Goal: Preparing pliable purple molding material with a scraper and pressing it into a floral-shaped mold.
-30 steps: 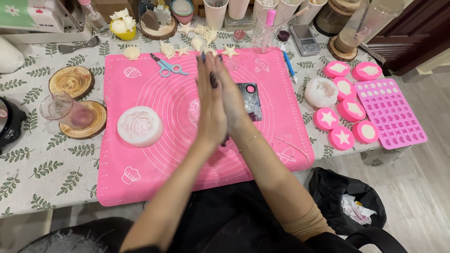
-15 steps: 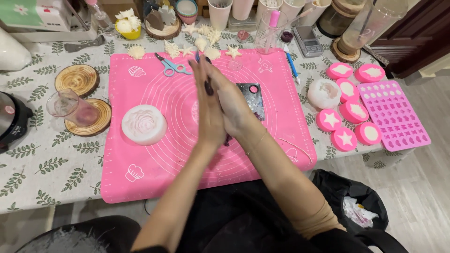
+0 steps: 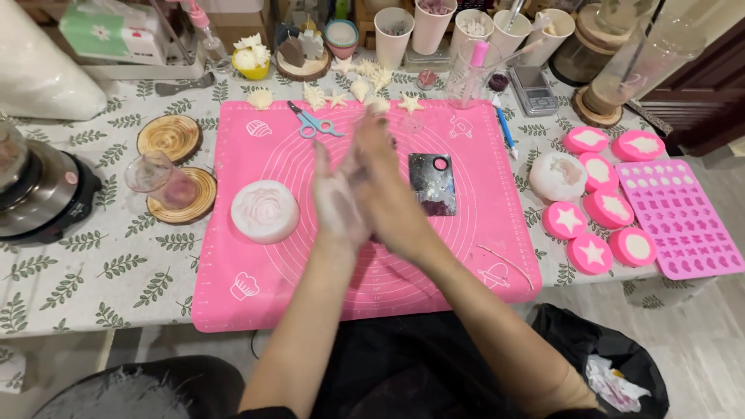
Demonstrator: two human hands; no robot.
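Presently left hand (image 3: 337, 203) and right hand (image 3: 388, 198) pressed palm to palm above centre of pink mat (image 3: 466, 256), fingers extended, grasping nothing visible. White round mould (image 3: 265, 210) near mat's left edge; scissors (image 3: 313, 122) at far edge; dark card (image 3: 432, 183) just right of hands.

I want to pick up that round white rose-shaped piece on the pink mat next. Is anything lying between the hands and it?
Nothing visible does. The left hand and right hand are pressed together over the pink mat; the white rose piece lies just left of them, with bare mat between.
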